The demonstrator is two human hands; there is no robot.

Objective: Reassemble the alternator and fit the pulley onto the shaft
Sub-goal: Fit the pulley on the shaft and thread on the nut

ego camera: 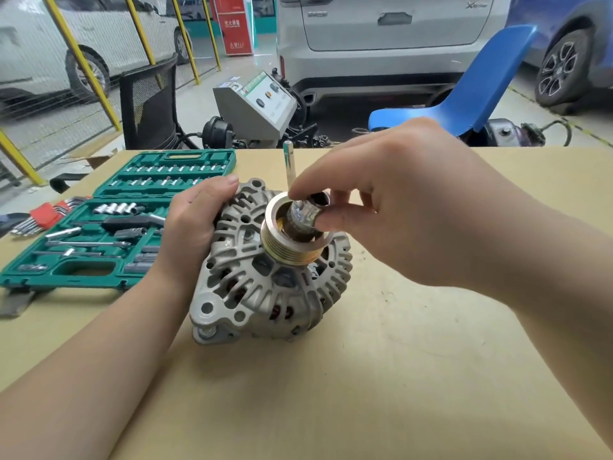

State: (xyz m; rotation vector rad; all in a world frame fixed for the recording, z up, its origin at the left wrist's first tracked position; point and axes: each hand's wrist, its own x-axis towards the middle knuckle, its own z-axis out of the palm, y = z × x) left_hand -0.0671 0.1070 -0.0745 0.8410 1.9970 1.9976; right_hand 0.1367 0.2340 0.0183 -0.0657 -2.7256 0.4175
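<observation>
Got the alternator sitting on the bench with my left hand curled round its far-left edge to steady it, and the pulley is on top of the housing, ribbed side facing me. My right hand is over it, thumb and fingertips pinching a shiny socket that sits down in the pulley's bore; can't see the shaft under it. Off to the left there's the open green toolkit with red hex keys beside it, and a chrome extension stands upright just behind the pulley.
</observation>
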